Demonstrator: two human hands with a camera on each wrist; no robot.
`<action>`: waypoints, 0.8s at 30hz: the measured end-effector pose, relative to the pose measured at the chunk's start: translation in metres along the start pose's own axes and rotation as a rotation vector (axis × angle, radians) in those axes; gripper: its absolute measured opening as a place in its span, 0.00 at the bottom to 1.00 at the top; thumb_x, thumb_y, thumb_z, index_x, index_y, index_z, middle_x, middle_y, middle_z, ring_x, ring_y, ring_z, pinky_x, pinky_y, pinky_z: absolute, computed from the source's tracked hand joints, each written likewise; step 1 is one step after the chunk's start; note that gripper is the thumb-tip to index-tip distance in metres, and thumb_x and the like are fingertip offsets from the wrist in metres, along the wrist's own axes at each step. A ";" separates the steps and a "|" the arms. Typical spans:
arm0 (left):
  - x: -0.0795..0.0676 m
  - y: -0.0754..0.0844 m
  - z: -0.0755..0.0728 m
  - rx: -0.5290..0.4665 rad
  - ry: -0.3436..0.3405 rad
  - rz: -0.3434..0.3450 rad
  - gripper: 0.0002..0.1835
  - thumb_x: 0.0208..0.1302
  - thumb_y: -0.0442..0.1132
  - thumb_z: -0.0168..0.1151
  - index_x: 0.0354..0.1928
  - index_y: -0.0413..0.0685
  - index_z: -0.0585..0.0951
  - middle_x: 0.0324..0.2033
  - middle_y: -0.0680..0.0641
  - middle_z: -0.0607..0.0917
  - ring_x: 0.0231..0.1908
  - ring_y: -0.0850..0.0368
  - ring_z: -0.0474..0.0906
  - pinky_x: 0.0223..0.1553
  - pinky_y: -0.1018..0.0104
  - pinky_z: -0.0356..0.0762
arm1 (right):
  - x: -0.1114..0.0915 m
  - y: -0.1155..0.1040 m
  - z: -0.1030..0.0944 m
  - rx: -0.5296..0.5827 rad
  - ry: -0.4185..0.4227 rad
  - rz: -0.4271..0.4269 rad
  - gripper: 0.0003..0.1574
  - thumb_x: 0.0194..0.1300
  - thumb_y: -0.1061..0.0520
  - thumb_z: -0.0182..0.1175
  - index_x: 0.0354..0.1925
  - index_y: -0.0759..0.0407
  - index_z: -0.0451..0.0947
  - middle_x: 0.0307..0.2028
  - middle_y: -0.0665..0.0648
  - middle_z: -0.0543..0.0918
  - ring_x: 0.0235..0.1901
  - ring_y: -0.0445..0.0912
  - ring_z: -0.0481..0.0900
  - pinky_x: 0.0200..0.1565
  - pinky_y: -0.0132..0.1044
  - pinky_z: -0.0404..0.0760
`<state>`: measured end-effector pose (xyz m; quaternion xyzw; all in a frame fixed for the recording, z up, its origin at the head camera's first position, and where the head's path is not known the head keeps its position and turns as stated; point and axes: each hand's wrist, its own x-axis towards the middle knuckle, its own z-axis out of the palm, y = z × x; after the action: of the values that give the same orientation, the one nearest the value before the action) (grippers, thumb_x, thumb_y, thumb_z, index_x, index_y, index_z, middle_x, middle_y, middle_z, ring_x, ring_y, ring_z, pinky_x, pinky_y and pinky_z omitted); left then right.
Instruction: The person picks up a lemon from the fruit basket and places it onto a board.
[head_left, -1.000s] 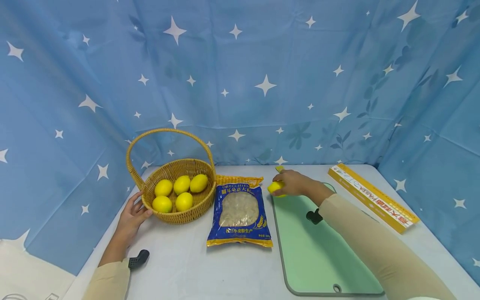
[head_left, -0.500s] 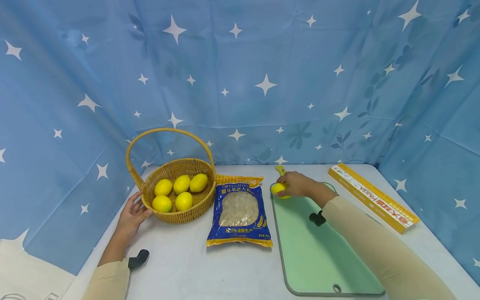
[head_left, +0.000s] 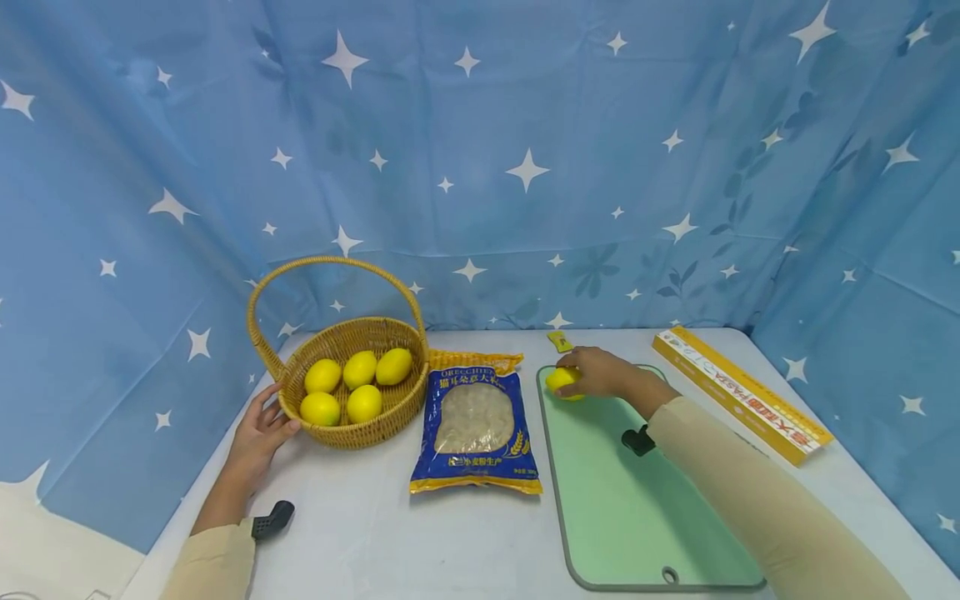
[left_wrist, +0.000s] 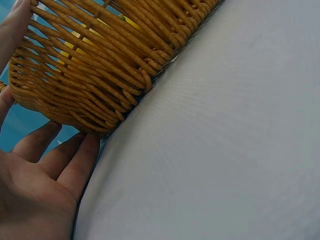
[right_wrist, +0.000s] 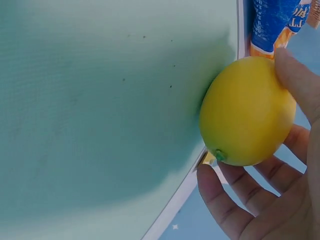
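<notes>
My right hand (head_left: 596, 372) holds a yellow lemon (right_wrist: 247, 110) between thumb and fingers, low over the far left corner of a green cutting board (head_left: 622, 500). In the right wrist view the thumb lies on one side of the lemon and the fingers reach around the other. At the left, my left hand (head_left: 257, 433) touches the outer wall of a wicker basket (head_left: 390, 421), its fingers and thumb fairly straight. The left wrist view shows fingertips (left_wrist: 90, 142) against the basket's lower edge. Several lemons (head_left: 363, 403) lie inside the basket, whose tall handle stands upright.
Between basket and board lies a blue and yellow pasta bag (head_left: 476, 433). A long yellow pasta box (head_left: 738, 392) lies diagonally to the right of the board. A small yellow piece (head_left: 559, 341) sits behind the board. A blue starred curtain (head_left: 480, 167) encloses the table's back and sides.
My right hand has moved slightly right and toward me with the lemon, from the board's left edge onto its far corner. The small yellow piece behind is more exposed. The left hand stays at the basket.
</notes>
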<state>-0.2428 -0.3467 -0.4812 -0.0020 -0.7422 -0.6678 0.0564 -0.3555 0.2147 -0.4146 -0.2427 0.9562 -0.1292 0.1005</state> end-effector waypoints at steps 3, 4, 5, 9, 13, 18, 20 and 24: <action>0.000 0.000 -0.002 -0.009 -0.001 0.005 0.44 0.66 0.34 0.64 0.76 0.62 0.51 0.74 0.35 0.49 0.71 0.41 0.53 0.51 0.81 0.70 | -0.001 -0.001 -0.001 -0.009 -0.003 -0.005 0.39 0.57 0.39 0.70 0.60 0.58 0.76 0.54 0.60 0.77 0.48 0.52 0.74 0.54 0.52 0.73; 0.000 -0.001 -0.002 -0.014 0.000 0.006 0.43 0.66 0.34 0.64 0.76 0.61 0.52 0.74 0.35 0.49 0.71 0.41 0.53 0.51 0.80 0.70 | -0.002 -0.001 -0.002 -0.014 -0.006 -0.008 0.40 0.56 0.40 0.70 0.60 0.58 0.76 0.55 0.60 0.77 0.48 0.52 0.74 0.55 0.52 0.72; 0.001 -0.001 -0.002 -0.016 0.000 0.005 0.43 0.66 0.34 0.64 0.76 0.61 0.52 0.74 0.34 0.49 0.71 0.41 0.52 0.51 0.80 0.70 | -0.002 -0.001 -0.002 -0.017 -0.008 -0.007 0.40 0.55 0.40 0.71 0.61 0.58 0.76 0.55 0.60 0.77 0.49 0.53 0.74 0.55 0.53 0.72; 0.001 -0.002 -0.003 -0.015 0.003 0.001 0.43 0.66 0.34 0.64 0.76 0.62 0.52 0.74 0.34 0.49 0.71 0.41 0.52 0.50 0.81 0.70 | -0.003 0.000 -0.001 -0.014 -0.011 -0.002 0.43 0.53 0.43 0.74 0.62 0.58 0.74 0.55 0.59 0.77 0.50 0.53 0.74 0.57 0.53 0.71; 0.001 -0.002 -0.004 -0.017 -0.002 0.002 0.43 0.66 0.34 0.64 0.76 0.62 0.52 0.74 0.34 0.48 0.71 0.40 0.52 0.50 0.81 0.70 | -0.004 0.001 0.000 0.006 -0.013 0.013 0.44 0.53 0.43 0.74 0.64 0.58 0.73 0.58 0.61 0.76 0.53 0.55 0.73 0.59 0.54 0.69; 0.001 -0.003 -0.003 -0.020 -0.003 -0.002 0.43 0.66 0.35 0.64 0.76 0.63 0.52 0.74 0.35 0.47 0.71 0.41 0.52 0.50 0.81 0.70 | -0.001 0.002 0.000 -0.012 -0.015 0.000 0.43 0.54 0.42 0.73 0.64 0.58 0.73 0.58 0.61 0.75 0.53 0.55 0.73 0.59 0.55 0.69; 0.001 -0.003 -0.003 -0.019 -0.002 -0.005 0.43 0.66 0.35 0.64 0.76 0.63 0.51 0.74 0.35 0.48 0.71 0.42 0.53 0.50 0.81 0.70 | 0.000 0.003 -0.001 -0.033 -0.014 -0.015 0.43 0.54 0.42 0.73 0.63 0.59 0.73 0.56 0.61 0.75 0.50 0.53 0.73 0.57 0.54 0.71; 0.001 -0.003 -0.001 -0.014 0.001 -0.004 0.43 0.66 0.35 0.64 0.76 0.63 0.52 0.74 0.35 0.48 0.71 0.44 0.55 0.50 0.81 0.70 | 0.002 0.005 -0.001 -0.066 -0.004 -0.016 0.44 0.54 0.44 0.74 0.64 0.61 0.73 0.51 0.60 0.73 0.46 0.51 0.73 0.54 0.50 0.74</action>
<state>-0.2440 -0.3483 -0.4843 -0.0003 -0.7375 -0.6730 0.0554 -0.3596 0.2179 -0.4149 -0.2538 0.9578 -0.0977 0.0934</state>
